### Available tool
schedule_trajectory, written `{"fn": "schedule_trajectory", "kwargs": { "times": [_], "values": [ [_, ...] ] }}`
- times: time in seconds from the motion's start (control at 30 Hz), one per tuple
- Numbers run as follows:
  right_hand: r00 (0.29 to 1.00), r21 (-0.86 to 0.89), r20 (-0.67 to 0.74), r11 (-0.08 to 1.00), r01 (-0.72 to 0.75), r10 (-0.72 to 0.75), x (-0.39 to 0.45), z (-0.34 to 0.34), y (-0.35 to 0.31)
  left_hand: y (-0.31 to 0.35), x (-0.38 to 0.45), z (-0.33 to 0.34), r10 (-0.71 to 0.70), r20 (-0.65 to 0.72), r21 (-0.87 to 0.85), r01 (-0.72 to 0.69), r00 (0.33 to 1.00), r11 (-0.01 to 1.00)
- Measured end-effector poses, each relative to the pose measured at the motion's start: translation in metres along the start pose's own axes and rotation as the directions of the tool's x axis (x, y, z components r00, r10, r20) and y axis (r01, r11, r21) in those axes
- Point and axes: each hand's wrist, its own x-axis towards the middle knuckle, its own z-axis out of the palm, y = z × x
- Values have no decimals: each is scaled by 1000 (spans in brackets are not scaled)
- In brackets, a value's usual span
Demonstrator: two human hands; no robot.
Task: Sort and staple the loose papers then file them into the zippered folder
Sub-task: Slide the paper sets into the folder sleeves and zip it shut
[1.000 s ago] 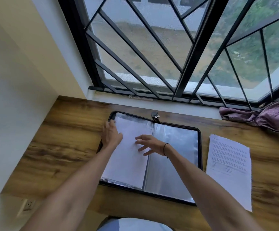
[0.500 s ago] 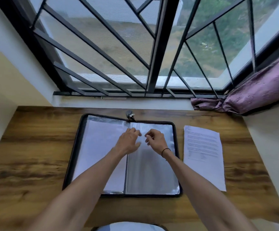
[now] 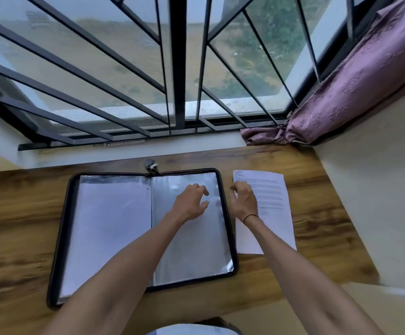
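Now folder (image 3: pixel 58 238) open flat on desk (image 3: pixel 15 213), sheet (image 3: pixel 109 226) in left sleeve; right sleeve (image 3: pixel 196 250) bare. Left hand (image 3: pixel 191 201) over right sleeve, fingers loosely spread, holding nothing; contact with plastic unclear. Right hand (image 3: pixel 245 201) at 3 o'clock of folder, over papers (image 3: pixel 274 201), fingers loosely curled; whether it pinches top edge, cannot tell

A zippered folder (image 3: pixel 114 228) is lying open on the wooden desk (image 3: pixel 15 213), its zipper pull (image 3: pixel 151 164) sitting at the 12 o'clock edge. The left hand (image 3: pixel 191 201) is hovering over the folder's right-hand clear sleeve (image 3: pixel 196 250), fingers loosely spread. The right hand (image 3: pixel 243 200) is reaching over the printed sheets (image 3: pixel 274 213) lying at the folder's 3 o'clock, fingers relaxed. A purple curtain (image 3: pixel 353 88) is bunching at 2 o'clock.
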Motion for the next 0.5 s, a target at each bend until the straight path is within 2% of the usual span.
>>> {"fn": "schedule_trajectory", "kwargs": {
  "times": [0.13, 0.23, 0.37, 0.5],
  "values": [
    [995, -155, 24, 984, -91, 96, 9, -24, 43, 21, 12, 17, 16, 28, -95, -13, 999, 995],
    [979, -215, 102, 965, -153, 178, 19, -39, 66, 39, 24, 28, -50, 38, -245, 58, 998, 968],
    [929, -340, 234, 919, -200, 288, 21, -46, 79, 65, 44, 41, -169, 120, -440, 205, 978, 874],
    [903, -349, 239, 899, -264, 357, 15, -44, 86, 92, 65, 55, -238, 270, -589, 356, 933, 725]
  ]
}}
